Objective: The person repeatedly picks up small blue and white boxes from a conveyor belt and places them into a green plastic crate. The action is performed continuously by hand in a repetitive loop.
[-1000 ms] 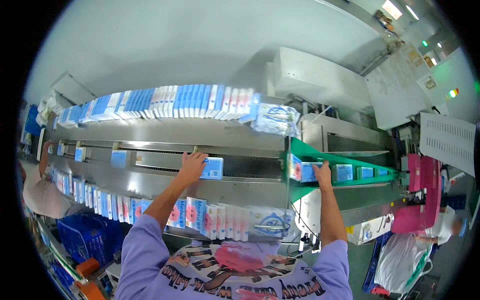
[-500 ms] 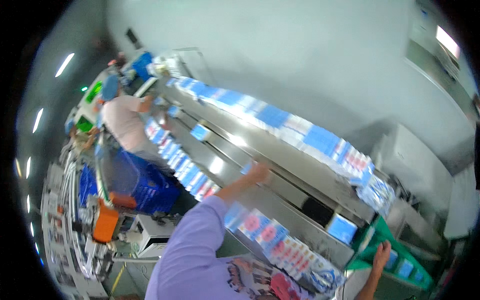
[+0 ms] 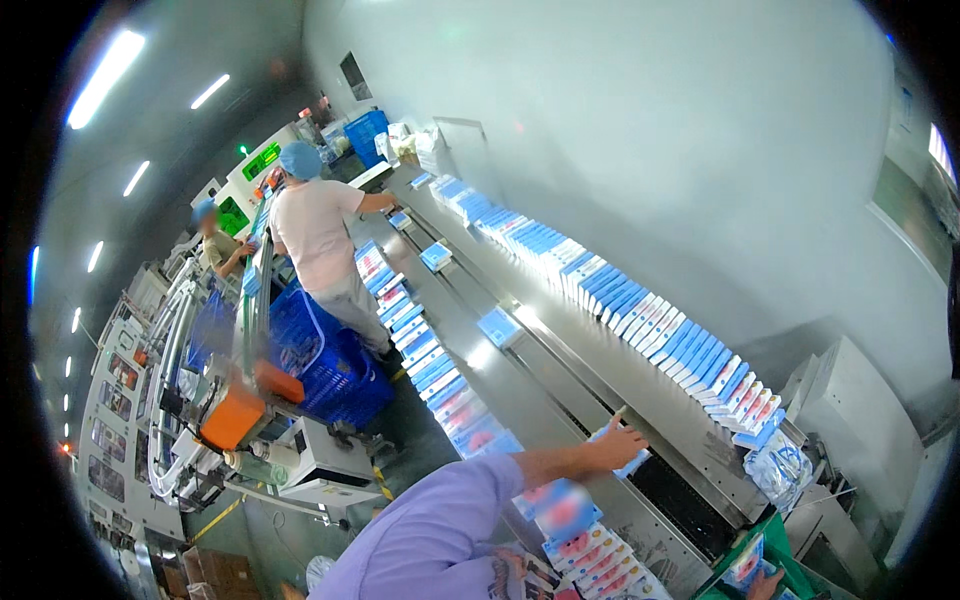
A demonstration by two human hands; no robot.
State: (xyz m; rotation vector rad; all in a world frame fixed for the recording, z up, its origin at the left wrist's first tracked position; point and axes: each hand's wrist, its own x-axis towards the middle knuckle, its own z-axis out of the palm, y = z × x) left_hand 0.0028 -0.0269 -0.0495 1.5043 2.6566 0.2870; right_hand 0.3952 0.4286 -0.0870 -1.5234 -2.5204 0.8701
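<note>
My left hand (image 3: pixel 612 450) reaches from a purple sleeve over the conveyor. It is closed over a flat blue-and-white pack (image 3: pixel 634 464), which shows below the fingers. At the lower right, my right hand (image 3: pixel 766 585) is partly cut off by the picture's edge. Its fingers are at the side of a white, blue and pink pack (image 3: pixel 744 562) in the green bin (image 3: pixel 797 571), and seem to hold it. Another blue-and-white pack (image 3: pixel 498 327) lies farther up the conveyor (image 3: pixel 560 388).
A long row of upright packs (image 3: pixel 610 290) lines the far ledge; another row (image 3: pixel 425 350) runs along the near side. Up the line stands a co-worker (image 3: pixel 315 225) beside a blue basket (image 3: pixel 335 365). A clear plastic bag (image 3: pixel 778 470) lies at the far row's end.
My left hand has moved right along the conveyor, toward the bin. The pack at the conveyor's end is no longer there; a pack is now beside my right hand. The view has tilted.
</note>
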